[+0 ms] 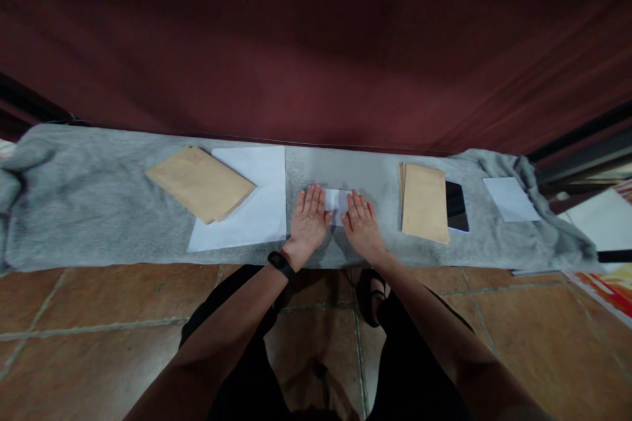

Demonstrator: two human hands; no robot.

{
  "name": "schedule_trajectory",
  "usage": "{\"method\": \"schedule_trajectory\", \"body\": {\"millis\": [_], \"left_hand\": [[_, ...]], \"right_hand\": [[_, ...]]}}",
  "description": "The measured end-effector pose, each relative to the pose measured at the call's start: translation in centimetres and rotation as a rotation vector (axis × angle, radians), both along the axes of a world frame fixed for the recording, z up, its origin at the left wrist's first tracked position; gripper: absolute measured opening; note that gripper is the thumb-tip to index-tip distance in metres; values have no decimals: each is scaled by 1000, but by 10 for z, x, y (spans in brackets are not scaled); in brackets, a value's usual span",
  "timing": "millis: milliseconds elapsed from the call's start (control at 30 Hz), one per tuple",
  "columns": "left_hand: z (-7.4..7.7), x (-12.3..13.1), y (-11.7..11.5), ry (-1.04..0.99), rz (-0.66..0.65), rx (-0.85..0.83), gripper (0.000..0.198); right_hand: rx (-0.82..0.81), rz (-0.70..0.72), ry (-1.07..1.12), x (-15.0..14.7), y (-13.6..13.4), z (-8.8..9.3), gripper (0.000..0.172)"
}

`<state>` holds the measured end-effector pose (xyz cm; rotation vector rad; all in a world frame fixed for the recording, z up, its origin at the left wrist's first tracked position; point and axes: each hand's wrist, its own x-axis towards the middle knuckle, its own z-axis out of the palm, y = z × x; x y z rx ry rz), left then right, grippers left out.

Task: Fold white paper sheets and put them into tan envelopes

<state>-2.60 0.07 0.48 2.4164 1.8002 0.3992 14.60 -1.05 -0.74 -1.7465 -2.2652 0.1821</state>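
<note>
A small white piece of paper (337, 202) lies on the grey cloth in front of me, with a crease or fold showing near its middle. My left hand (311, 216) rests flat on its left end, fingers stretched out. On the right end lies my right hand (361, 218), also flat with its fingers extended. The palms and fingers cover both ends of the paper, so its full outline is hidden. Neither hand grips anything.
Brown envelopes (202, 183) overlap large white sheets (261, 210) on the left. To the right, more brown envelopes (425, 202) partly cover a dark phone (457, 206). Farther right lies a white sheet (511, 198). Grey cloth (93, 197) covers the narrow surface; a dark red curtain (316, 92) hangs behind.
</note>
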Motion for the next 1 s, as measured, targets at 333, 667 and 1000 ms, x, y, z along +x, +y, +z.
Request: {"method": "schedule_trajectory", "body": {"millis": [333, 667, 1000], "left_hand": [[-7, -2, 1, 28, -129, -41, 60], [-10, -12, 11, 10, 26, -56, 64], [-1, -7, 7, 6, 39, 16, 63]], "right_hand": [[-9, 44, -16, -8, -5, -5, 61], [21, -15, -48, 5, -1, -6, 65], [7, -79, -10, 17, 5, -2, 59]]}}
